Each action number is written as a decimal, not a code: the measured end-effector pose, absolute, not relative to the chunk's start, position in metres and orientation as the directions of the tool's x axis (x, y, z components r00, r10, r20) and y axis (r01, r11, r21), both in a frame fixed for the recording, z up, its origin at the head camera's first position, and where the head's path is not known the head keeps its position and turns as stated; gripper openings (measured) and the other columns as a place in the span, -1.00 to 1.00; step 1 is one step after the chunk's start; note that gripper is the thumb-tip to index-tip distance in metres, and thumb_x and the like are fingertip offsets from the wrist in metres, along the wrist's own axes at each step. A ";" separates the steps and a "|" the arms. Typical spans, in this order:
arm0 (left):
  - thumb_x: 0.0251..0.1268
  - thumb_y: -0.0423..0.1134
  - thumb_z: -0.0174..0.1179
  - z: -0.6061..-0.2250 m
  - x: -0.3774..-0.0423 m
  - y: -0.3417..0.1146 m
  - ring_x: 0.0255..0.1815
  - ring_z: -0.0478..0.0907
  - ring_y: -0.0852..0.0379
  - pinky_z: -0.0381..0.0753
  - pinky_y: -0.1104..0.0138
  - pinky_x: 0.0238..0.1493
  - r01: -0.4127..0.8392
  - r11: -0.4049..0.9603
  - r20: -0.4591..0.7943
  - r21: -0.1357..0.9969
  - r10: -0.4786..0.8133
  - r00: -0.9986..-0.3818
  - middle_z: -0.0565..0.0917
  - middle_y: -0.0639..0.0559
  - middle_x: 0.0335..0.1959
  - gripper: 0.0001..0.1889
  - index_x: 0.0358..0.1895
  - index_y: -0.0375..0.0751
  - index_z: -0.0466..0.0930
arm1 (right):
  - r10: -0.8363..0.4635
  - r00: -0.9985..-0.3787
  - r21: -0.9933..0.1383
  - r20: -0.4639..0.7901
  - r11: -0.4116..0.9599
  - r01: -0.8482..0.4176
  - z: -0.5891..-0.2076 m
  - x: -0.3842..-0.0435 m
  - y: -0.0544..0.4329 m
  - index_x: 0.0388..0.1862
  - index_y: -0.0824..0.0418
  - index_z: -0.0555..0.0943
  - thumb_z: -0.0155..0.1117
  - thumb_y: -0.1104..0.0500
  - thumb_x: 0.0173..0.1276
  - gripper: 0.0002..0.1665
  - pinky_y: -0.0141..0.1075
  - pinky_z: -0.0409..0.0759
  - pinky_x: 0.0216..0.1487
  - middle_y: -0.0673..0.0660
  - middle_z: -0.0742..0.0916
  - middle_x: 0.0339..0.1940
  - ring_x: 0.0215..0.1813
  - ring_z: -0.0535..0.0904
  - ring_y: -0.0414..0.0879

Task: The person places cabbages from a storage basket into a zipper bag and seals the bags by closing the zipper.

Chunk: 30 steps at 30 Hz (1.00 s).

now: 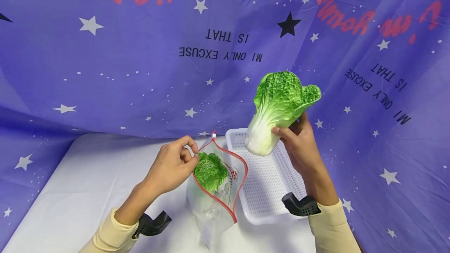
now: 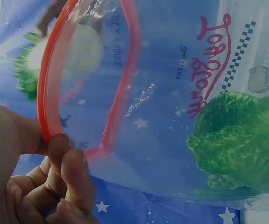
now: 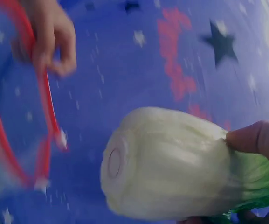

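My left hand pinches the red-edged rim of a clear zip bag, whose mouth gapes open. Inside the bag is a green leafy cabbage, seen through the plastic in the left wrist view too. My right hand grips a second Chinese cabbage around its side, thumb on the front. That cabbage is held up over the white basket, its pale root end pointing down toward the bag and its leaves up. In the right wrist view its round cut base faces the bag.
A white perforated plastic basket stands on the white table, right beside the bag. A purple cloth with stars and printed words hangs behind and at both sides. Each wrist wears a black strap-on mount.
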<state>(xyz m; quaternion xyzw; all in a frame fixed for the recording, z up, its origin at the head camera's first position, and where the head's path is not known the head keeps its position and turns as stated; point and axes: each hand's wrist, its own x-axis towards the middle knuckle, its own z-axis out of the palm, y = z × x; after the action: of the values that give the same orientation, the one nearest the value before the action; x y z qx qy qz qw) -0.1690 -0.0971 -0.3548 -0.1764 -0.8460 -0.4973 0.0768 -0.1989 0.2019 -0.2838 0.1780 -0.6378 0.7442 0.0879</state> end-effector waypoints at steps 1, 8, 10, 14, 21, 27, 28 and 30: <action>0.25 -0.35 0.21 -0.355 -0.169 -0.097 -0.80 0.30 0.21 0.41 0.26 -0.41 0.373 0.442 0.303 0.816 0.222 -0.927 0.43 0.22 -0.80 -0.91 -0.26 -0.08 0.51 | -0.116 -0.903 -0.903 0.413 -0.184 -0.389 -0.281 -0.194 0.195 0.43 0.15 0.12 0.07 0.63 0.10 -0.08 -0.16 0.51 0.16 0.31 0.45 0.24 0.21 0.44 0.10; 0.28 -0.34 0.21 -0.356 -0.170 -0.098 -0.80 0.31 0.18 0.40 0.26 -0.48 0.371 0.434 0.298 0.821 0.229 -0.927 0.43 0.20 -0.79 -0.91 -0.25 -0.06 0.51 | -0.263 -0.825 -0.860 0.500 -0.040 -0.508 -0.289 -0.162 0.161 0.47 0.18 0.16 0.26 0.62 -0.02 0.05 -0.11 0.53 0.15 0.28 0.49 0.26 0.22 0.48 0.14; 0.28 -0.34 0.21 -0.356 -0.170 -0.099 -0.80 0.31 0.18 0.39 0.26 -0.48 0.371 0.436 0.298 0.820 0.229 -0.927 0.43 0.19 -0.79 -0.91 -0.25 -0.07 0.52 | -0.303 -0.807 -0.845 0.506 0.014 -0.535 -0.294 -0.158 0.156 0.45 0.20 0.16 0.30 0.61 -0.01 0.03 -0.10 0.52 0.15 0.26 0.50 0.26 0.22 0.49 0.15; 0.29 -0.34 0.20 -0.356 -0.170 -0.100 -0.80 0.32 0.18 0.39 0.26 -0.50 0.369 0.437 0.295 0.820 0.230 -0.927 0.44 0.19 -0.78 -0.91 -0.25 -0.05 0.51 | -0.355 -0.799 -0.833 0.486 0.089 -0.546 -0.303 -0.152 0.149 0.46 0.15 0.15 0.37 0.56 0.02 0.05 -0.06 0.49 0.19 0.19 0.49 0.28 0.24 0.48 0.13; 0.31 -0.37 0.14 -0.358 -0.170 -0.100 -0.81 0.36 0.16 0.40 0.26 -0.54 0.377 0.414 0.297 0.828 0.245 -0.923 0.44 0.17 -0.78 -0.91 -0.24 -0.07 0.52 | -0.380 -0.817 -0.779 0.433 0.298 -0.552 -0.321 -0.141 0.146 0.57 -0.11 -0.05 0.51 0.43 -0.02 0.32 -0.15 0.57 -0.01 0.00 0.38 0.37 0.19 0.46 -0.03; 0.29 -0.44 0.07 -0.359 -0.170 -0.102 -0.79 0.45 0.19 0.43 0.26 -0.56 0.398 0.406 0.324 0.823 0.241 -0.915 0.45 0.19 -0.79 -0.86 -0.26 -0.08 0.50 | -0.401 -0.805 -0.644 0.437 0.484 -0.592 -0.336 -0.136 0.144 0.48 0.02 0.25 0.50 0.28 -0.05 0.08 -0.29 0.53 -0.30 -0.02 0.51 -0.04 -0.16 0.47 -0.13; 0.27 -0.45 0.07 -0.359 -0.171 -0.102 -0.78 0.46 0.21 0.43 0.26 -0.56 0.403 0.406 0.330 0.820 0.239 -0.913 0.46 0.20 -0.79 -0.85 -0.26 -0.07 0.50 | -0.404 -0.805 -0.629 0.435 0.503 -0.593 -0.338 -0.136 0.143 0.44 0.05 0.31 0.50 0.27 -0.05 0.02 -0.31 0.51 -0.30 -0.03 0.50 -0.11 -0.20 0.46 -0.14; 0.26 -0.46 0.07 -0.359 -0.171 -0.102 -0.77 0.47 0.22 0.43 0.27 -0.57 0.409 0.404 0.338 0.818 0.237 -0.911 0.47 0.21 -0.79 -0.84 -0.26 -0.07 0.49 | -0.400 -0.811 -0.606 0.427 0.539 -0.585 -0.341 -0.136 0.142 0.38 0.08 0.38 0.49 0.24 -0.05 -0.07 -0.33 0.45 -0.33 -0.05 0.45 -0.24 -0.28 0.42 -0.14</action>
<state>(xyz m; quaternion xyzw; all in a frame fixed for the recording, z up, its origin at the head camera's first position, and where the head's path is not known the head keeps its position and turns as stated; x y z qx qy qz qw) -0.1709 -0.1017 -0.3591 -0.1937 -0.8336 -0.5103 0.0843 -0.1364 0.1422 -0.3407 0.2836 -0.8689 0.3876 0.1194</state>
